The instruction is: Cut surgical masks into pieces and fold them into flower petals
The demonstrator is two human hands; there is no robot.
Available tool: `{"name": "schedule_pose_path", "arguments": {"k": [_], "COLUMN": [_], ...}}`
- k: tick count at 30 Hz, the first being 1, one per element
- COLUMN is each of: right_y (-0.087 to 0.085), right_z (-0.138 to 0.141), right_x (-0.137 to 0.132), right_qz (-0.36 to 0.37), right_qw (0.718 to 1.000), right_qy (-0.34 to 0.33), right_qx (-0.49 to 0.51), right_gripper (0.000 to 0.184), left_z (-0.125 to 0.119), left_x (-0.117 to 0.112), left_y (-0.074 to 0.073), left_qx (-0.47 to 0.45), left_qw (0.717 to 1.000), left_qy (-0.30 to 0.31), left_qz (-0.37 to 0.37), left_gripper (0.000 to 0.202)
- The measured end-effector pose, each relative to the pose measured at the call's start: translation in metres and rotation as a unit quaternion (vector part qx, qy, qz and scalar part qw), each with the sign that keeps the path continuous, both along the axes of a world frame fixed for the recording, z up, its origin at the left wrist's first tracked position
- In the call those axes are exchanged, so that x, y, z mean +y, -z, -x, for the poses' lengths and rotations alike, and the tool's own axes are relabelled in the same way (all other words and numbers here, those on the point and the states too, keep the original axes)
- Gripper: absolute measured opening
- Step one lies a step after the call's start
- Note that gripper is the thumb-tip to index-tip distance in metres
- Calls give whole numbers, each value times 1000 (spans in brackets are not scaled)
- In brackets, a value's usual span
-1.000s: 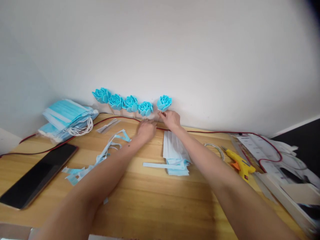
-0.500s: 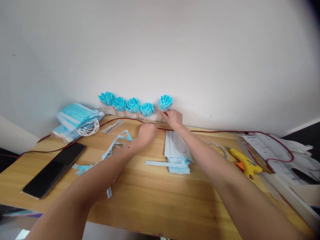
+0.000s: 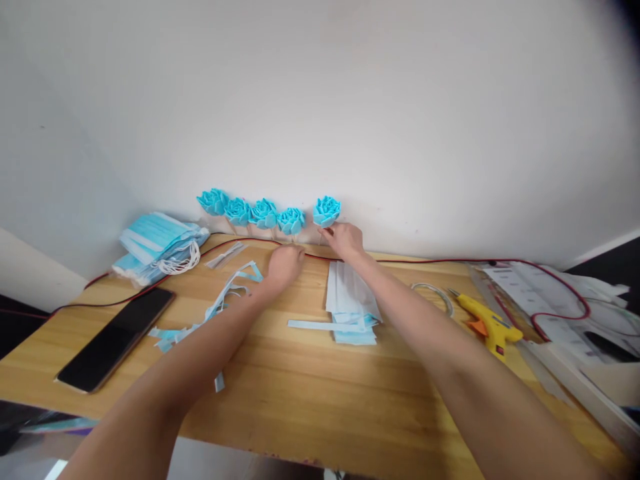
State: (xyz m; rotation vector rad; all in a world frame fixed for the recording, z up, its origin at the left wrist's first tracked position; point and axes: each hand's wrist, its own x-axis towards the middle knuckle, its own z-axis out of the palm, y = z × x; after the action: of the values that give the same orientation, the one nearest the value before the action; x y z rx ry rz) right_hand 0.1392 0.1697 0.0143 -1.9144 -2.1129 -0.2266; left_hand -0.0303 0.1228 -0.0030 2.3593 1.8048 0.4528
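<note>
1. Our right hand (image 3: 344, 239) pinches the blue fabric flower (image 3: 327, 211) by its thin stem (image 3: 321, 237), right of four matching flowers (image 3: 264, 213).
2. Our left hand (image 3: 286, 264) curls; we cannot tell its hold.
3. The flower looks light, crushable; we best grip the stem.

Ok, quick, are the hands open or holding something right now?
Left hand: can't tell; its grip is hidden.
Right hand: closed, holding a blue rose-shaped flower.

A plain off-white wall (image 3: 390, 107) fills the upper half, greyer toward the left, under soft, even light. Against it stands a light brown wooden table (image 3: 310, 393) with visible grain. A dark area (image 3: 623, 257) borders the wall at far right, its nature unclear.
</note>
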Motion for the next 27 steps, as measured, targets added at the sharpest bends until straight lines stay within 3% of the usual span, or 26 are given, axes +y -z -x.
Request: {"name": "schedule_pose_path", "arguments": {"k": [5, 9, 18, 27], "right_y": [-2, -2, -2, -8], "right_z": [1, 2, 4, 3], "right_x": [0, 2, 3, 3], "right_qz": [3, 6, 17, 14], "right_qw": [1000, 1000, 1000, 1000], "right_qy": [6, 3, 5, 13], "right_qx": [0, 5, 16, 14], "right_gripper": [41, 41, 42, 39], "left_z": [2, -4, -10, -19], "left_x": [26, 42, 54, 57], "left_y": [8, 10, 18, -7], "left_qx": [-8, -12, -22, -36], "left_qw": [994, 987, 982, 987], "left_qy": [-107, -156, -186, -146], "left_qz": [14, 29, 3, -53], "left_gripper": [36, 43, 49, 50]}}
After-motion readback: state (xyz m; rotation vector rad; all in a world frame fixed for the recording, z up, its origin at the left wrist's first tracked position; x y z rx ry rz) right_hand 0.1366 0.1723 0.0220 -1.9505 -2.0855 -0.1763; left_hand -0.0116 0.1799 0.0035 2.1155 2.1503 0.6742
